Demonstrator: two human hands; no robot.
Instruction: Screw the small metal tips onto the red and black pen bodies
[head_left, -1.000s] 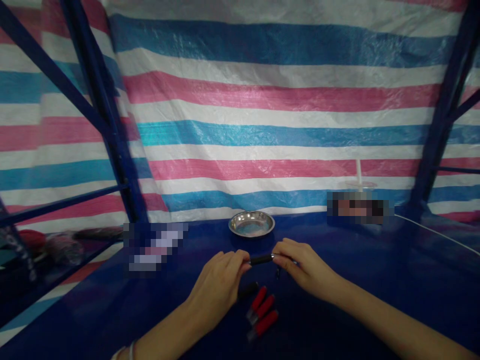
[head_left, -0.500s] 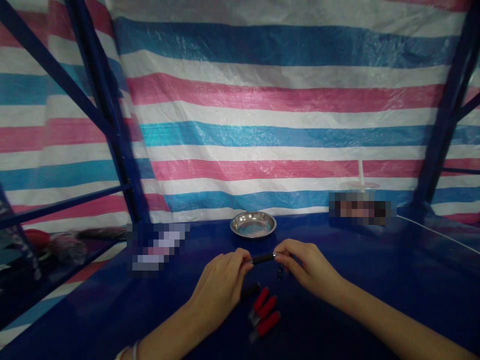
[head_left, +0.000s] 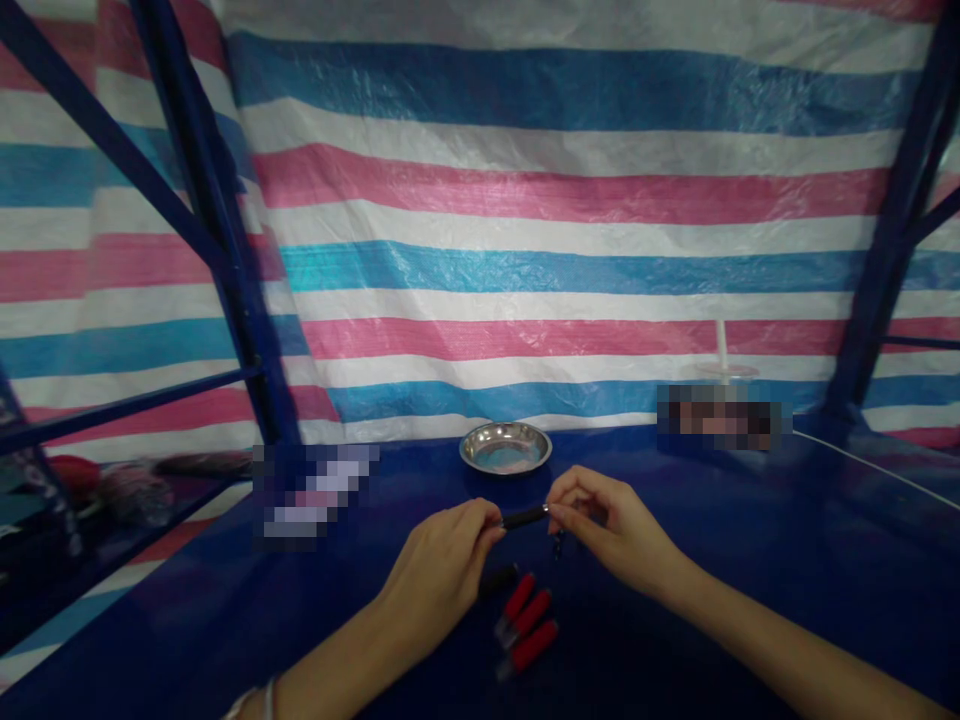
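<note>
A small black cylinder with silver ends [head_left: 524, 517] is stretched level between my two hands above the blue table. Its left end is pinched by the thumb and fingers of my left hand [head_left: 457, 545]. At the other end, the thumb and forefinger of my right hand [head_left: 611, 525] close on the silver tip. A short dark chain-like piece [head_left: 558, 544] dangles below the right fingertips. Under my left hand lies another black cylinder [head_left: 498, 581], partly hidden. Several red-bodied sticks with clear ends [head_left: 533, 612] lie on the table just in front of me; their kind is unclear.
A shallow round metal dish [head_left: 505, 449] stands at the table's back edge. Blurred-out items lie at left [head_left: 315, 495] and at right [head_left: 724, 418], the latter beside a cup with a white straw. Blue metal posts [head_left: 240, 300] and a striped tarp [head_left: 562, 270] enclose the table [head_left: 675, 650].
My right fingers have shifted slightly on the cylinder's silver end, with the hand's knuckles raised a little. My left hand keeps its pinch, almost unmoved.
</note>
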